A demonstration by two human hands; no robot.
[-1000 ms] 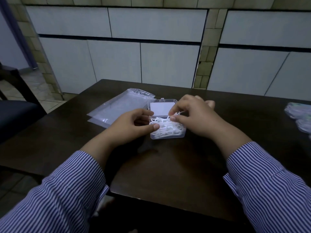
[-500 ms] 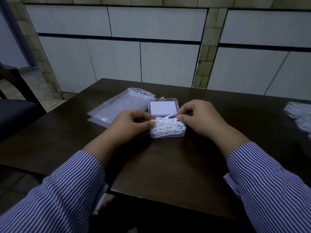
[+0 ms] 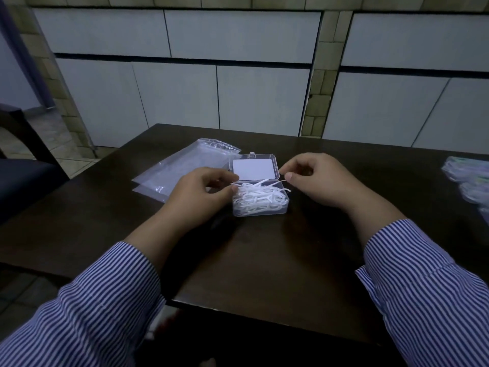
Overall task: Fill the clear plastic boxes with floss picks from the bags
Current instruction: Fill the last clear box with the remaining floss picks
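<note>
We sit at a dark wooden table (image 3: 264, 260) that fills most of the view, with pale wall panels behind it. Our striped sleeves (image 3: 428, 292) reach in from the near edge. At far left on the tabletop lie two flattened clear bags (image 3: 182, 168), overlapping; at the far right edge sit more bags (image 3: 468, 178), too blurred to read. In the middle stands the clear plastic box (image 3: 260, 200), its hinged lid (image 3: 254, 166) thrown back flat and showing a white label. The box holds a heap of white floss picks (image 3: 260, 198), some poking above its rim. Our left hand (image 3: 203, 194) rests against the box's left side, fingers curled, thumb and forefinger pressed at the picks' edge. Our right hand (image 3: 317, 178) hovers just beside the right rim, thumb and forefinger nearly together; we cannot tell whether they pinch anything.
</note>
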